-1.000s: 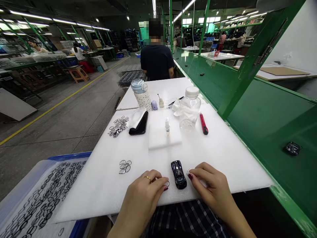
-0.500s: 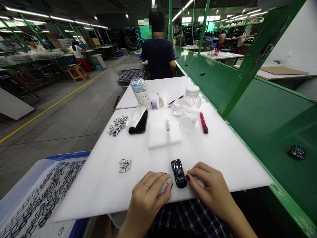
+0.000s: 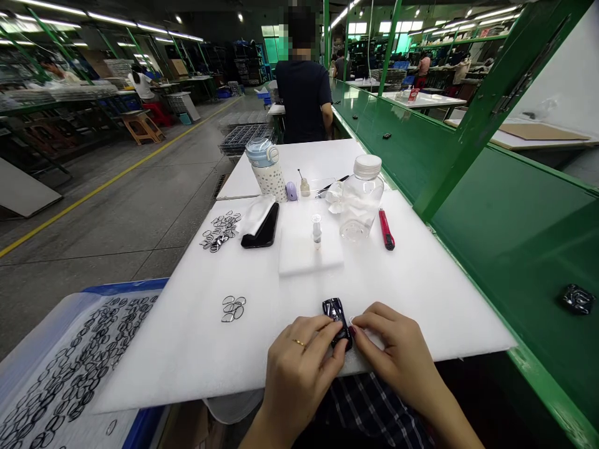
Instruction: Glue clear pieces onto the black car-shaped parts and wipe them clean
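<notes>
A glossy black toy car (image 3: 333, 307) lies on the white foam sheet in front of me, its nose end showing and its rear half partly covered by fingers. My left hand (image 3: 304, 352) bends over it with thumb and fingertips closed together on the cabin area. Any small clear piece in that pinch is hidden by the fingers. Close against the car's right side, my right hand (image 3: 390, 343) is closed, with a small white piece (image 3: 352, 320) showing at its fingertips. To the left lie several clear black-rimmed pieces (image 3: 233, 308) in a loose group.
A pile of black-rimmed pieces (image 3: 219, 232), a phone (image 3: 262, 234), a small vial (image 3: 317, 232) on a foam block (image 3: 309, 265), a clear jar (image 3: 361, 206) and a red cutter (image 3: 386, 229) stand further back. A tray (image 3: 88, 358) sits left; a green conveyor (image 3: 515, 249) runs right.
My left hand has moved right and onto the car, carrying a clear dark-rimmed piece that showed in its fingers before. My right hand stays beside the car. The view has shifted slightly.
</notes>
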`<state>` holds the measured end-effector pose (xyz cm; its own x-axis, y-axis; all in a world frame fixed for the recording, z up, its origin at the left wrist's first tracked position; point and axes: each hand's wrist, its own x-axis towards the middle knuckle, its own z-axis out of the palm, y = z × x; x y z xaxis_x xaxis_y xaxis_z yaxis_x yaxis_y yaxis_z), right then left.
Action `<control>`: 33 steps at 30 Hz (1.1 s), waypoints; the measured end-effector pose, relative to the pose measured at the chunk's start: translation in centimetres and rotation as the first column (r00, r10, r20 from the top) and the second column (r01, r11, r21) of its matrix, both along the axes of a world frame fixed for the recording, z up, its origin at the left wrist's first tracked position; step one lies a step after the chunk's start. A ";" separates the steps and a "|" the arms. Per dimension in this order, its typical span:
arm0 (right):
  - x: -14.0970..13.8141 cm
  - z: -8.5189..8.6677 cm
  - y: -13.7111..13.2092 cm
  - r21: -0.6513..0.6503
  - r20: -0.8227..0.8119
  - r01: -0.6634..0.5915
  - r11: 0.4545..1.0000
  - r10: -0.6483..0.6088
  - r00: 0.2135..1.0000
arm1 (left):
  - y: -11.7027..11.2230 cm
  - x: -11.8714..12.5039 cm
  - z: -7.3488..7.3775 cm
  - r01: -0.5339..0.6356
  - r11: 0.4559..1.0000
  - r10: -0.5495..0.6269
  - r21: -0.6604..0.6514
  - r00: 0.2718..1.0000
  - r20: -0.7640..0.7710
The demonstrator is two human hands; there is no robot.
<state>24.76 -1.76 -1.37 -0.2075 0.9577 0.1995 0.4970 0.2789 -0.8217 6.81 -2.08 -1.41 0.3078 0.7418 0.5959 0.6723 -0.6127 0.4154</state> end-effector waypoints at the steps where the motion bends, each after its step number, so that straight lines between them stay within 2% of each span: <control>1: 0.0 0.0 0.1 -0.015 0.004 0.008 1.000 -0.008 1.000 | 0.0 0.0 0.0 -0.005 1.000 0.005 -0.013 1.000 0.011; 5: -0.1 0.1 0.3 -0.044 0.011 0.021 0.999 -0.021 1.000 | 0.1 -0.3 -0.1 -0.019 0.994 0.025 -0.109 0.998 0.055; 11: -0.1 0.1 0.3 -0.040 0.039 0.030 0.999 -0.028 0.999 | 0.2 -0.6 0.4 -0.071 0.961 0.080 -0.269 0.997 0.023; 33: -0.3 -0.4 0.0 0.062 0.097 0.086 0.994 -0.092 0.991 | 0.4 -0.1 0.7 -0.116 0.927 0.142 -0.356 0.989 0.047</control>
